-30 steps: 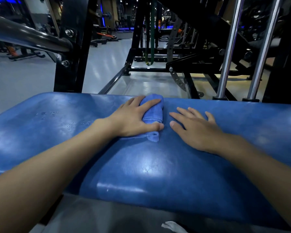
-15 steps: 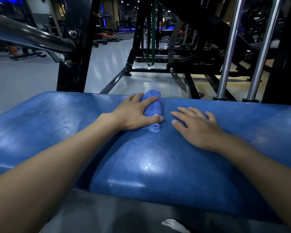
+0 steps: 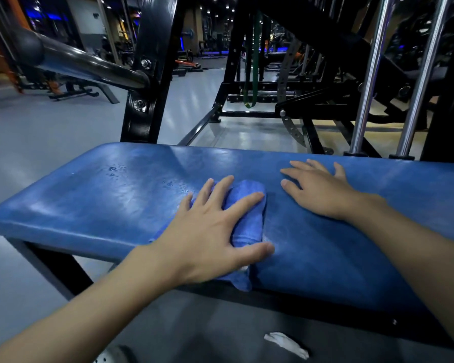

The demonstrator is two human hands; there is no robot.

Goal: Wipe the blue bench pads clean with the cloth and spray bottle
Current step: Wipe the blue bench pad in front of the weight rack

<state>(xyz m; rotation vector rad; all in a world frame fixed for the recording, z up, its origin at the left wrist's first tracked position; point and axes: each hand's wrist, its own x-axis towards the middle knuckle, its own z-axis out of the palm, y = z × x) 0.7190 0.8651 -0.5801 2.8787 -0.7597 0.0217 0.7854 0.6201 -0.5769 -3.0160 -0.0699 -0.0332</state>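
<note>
On the blue pad point(image 3: 89, 205), left hand point(image 3: 205, 239) presses the cloth point(image 3: 247, 226) flat-fingered; right hand point(image 3: 323, 192) rests flat.

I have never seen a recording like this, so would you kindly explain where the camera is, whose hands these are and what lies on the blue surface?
There is no robot here: a person wears one wide-angle camera on the head, so you look down along their own arms. The blue surface is a gym bench pad. The left hand presses, fingers spread, on a folded blue cloth lying on the pad; the right hand rests flat on the bare pad beside it, holding nothing. Water droplets sit on the pad farther left. Behind stands a black machine frame. A white scrap lies on the floor. No spray bottle is in view.
</note>
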